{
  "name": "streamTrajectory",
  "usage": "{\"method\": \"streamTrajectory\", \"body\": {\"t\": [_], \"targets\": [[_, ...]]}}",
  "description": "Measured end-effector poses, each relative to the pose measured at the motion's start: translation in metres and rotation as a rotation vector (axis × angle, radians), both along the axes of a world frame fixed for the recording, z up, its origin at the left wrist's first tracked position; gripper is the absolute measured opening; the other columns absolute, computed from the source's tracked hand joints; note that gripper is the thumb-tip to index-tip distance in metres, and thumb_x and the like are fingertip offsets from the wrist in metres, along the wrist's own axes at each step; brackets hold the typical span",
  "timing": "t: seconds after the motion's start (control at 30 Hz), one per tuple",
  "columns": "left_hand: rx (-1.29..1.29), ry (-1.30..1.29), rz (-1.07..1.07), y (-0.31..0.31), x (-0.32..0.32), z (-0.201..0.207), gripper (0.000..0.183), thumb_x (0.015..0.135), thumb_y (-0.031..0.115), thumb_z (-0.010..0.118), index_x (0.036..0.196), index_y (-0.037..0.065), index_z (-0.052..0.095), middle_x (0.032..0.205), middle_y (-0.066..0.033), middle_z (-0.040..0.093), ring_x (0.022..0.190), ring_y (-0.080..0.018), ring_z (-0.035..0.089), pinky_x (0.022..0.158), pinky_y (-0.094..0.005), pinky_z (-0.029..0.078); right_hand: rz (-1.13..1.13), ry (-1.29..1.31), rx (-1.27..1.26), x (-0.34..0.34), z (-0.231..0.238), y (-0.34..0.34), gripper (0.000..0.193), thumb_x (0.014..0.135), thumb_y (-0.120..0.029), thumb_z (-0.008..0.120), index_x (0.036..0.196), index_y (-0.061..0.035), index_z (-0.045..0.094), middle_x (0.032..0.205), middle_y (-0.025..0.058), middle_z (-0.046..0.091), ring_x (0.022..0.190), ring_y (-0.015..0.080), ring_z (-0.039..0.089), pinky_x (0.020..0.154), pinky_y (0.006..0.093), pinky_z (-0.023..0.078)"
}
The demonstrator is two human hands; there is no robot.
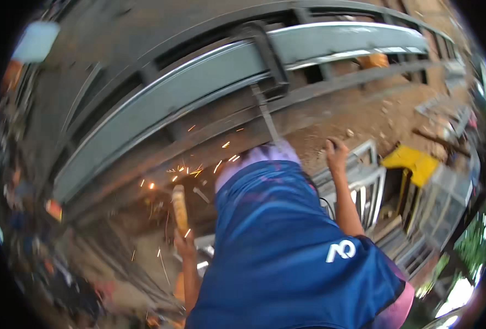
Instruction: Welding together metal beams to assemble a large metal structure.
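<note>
shirt: blue jersey (287, 247) | marking: white emblem (341, 250) | trim: pink hem | forearms: bare

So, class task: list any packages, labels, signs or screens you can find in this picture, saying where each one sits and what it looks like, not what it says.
White printed mark: on the back of the blue shirt of the person bent over in front, lower right of centre; rounded white shapes on blue.
Small orange-red tag or card: left edge, below the grey metal frame; blurred, so its kind is unclear.
No packages or screens can be made out.

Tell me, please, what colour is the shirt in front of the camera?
Blue, seen in the head view: the shirt.
</note>
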State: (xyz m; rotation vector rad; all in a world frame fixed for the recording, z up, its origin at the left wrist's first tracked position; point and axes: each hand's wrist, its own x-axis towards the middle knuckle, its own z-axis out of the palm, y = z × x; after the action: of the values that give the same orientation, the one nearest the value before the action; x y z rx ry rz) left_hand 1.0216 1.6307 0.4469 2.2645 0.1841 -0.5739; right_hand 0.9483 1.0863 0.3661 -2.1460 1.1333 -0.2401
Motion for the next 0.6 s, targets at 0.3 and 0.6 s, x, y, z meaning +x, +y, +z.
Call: {"method": "streamTrajectory", "body": {"t": [0.3, 0.6], "targets": [[-0.146, -0.217, -0.056, -0.102, 0.041, 0.021, 0.037, 0.088, 0.029, 0.063, 0.107, -0.002, 0.057, 0.079, -0.0058, 0.060, 0.071, -0.0144, 0.056, 0.067, -0.0286, 0.047, 0.305, 0.027, 0.402, 0.016, 0.022, 0.018, 0.017, 0.088, -0.012, 0.060, 0.088, 0.0035, 0.068, 0.072, 0.0060, 0.066, 0.067, 0.0115, 0.059, 0.062, 0.0272, 0.046], [-0.494, -0.106, -0.458, -0.327, 0.086, 0.044, 0.046, 0.088, 0.029, 0.064, 0.117, 0.001, 0.042, 0.084, -0.0231, 0.064, 0.079, -0.0399, 0.066, 0.065, -0.0441, 0.050, 0.461, -0.505, 1.223, 0.056, 0.082, 0.072, 0.050, 0.084, -0.034, 0.065, 0.114, 0.0047, 0.058, 0.108, 0.0174, 0.064, 0.103, 0.0218, 0.058, 0.087, 0.0346, 0.045]]}}
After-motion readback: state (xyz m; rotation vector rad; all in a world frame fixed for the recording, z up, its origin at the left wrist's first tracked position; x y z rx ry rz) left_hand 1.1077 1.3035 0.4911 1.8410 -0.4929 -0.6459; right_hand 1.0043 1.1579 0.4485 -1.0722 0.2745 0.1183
